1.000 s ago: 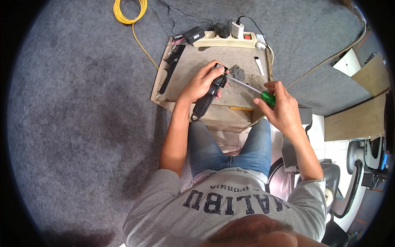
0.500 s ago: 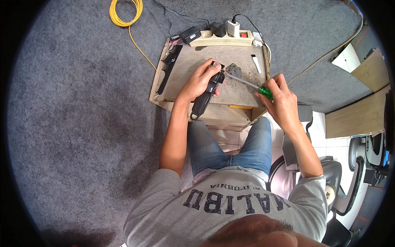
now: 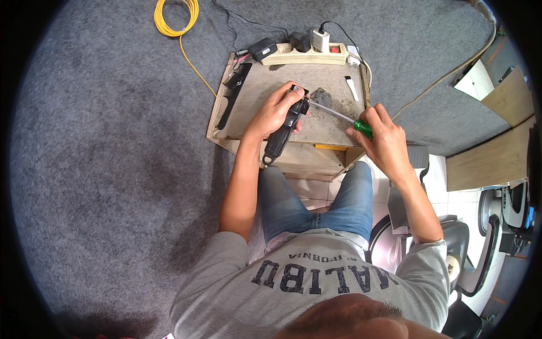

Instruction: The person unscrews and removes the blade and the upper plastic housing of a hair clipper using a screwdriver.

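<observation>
My left hand (image 3: 272,113) is wrapped round a black hair clipper (image 3: 278,140), its blade end pointing away from me and its hanging loop toward me. My right hand (image 3: 383,133) grips the green handle of a screwdriver (image 3: 337,113). The screwdriver's metal shaft runs leftward, and its tip meets the clipper near the head; the exact contact spot is too small to make out. Just beyond the tip, dark clipper parts (image 3: 322,98) lie on the worn wooden tabletop (image 3: 327,131).
A power strip (image 3: 305,55) with adapters (image 3: 262,50) stretches along the table's far edge. At the left lie a black comb (image 3: 230,107) and a clipper guard (image 3: 232,79). A small white-handled brush (image 3: 352,88) rests at the right. Coiled yellow cable (image 3: 176,17) sits on grey carpet.
My right hand has shifted very slightly left, its fingers turned a little on the screwdriver handle. My left hand and the clipper stay almost in place.
</observation>
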Demonstrator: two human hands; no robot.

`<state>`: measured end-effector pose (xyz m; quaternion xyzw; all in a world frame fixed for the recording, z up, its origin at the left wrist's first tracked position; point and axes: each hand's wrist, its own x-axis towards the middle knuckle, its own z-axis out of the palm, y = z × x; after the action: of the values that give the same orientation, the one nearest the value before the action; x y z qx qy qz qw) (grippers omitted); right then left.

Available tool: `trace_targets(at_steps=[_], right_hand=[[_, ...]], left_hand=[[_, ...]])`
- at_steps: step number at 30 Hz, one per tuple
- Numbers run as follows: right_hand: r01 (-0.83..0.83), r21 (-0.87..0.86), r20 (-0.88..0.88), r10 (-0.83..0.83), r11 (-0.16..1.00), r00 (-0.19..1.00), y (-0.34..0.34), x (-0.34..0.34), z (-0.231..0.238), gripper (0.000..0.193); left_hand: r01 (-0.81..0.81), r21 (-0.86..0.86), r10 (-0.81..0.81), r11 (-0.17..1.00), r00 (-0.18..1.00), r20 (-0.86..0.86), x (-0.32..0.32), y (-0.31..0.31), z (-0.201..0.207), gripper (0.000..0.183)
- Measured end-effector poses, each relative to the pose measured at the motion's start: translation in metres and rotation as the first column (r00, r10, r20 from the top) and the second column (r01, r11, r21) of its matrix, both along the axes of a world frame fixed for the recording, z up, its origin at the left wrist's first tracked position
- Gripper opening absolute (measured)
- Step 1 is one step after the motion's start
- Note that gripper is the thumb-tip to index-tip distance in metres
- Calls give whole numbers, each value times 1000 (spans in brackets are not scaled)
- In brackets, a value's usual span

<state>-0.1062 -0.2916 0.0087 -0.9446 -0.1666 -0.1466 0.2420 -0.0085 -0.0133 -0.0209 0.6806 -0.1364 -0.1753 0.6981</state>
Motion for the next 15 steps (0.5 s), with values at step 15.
trace_targets(at_steps=[15], right_hand=[[8, -39, 152, -2, 999, 988, -10, 8, -10, 29]], left_hand=[[2, 0, -2, 1000, 1000, -5, 2, -3, 3, 34]])
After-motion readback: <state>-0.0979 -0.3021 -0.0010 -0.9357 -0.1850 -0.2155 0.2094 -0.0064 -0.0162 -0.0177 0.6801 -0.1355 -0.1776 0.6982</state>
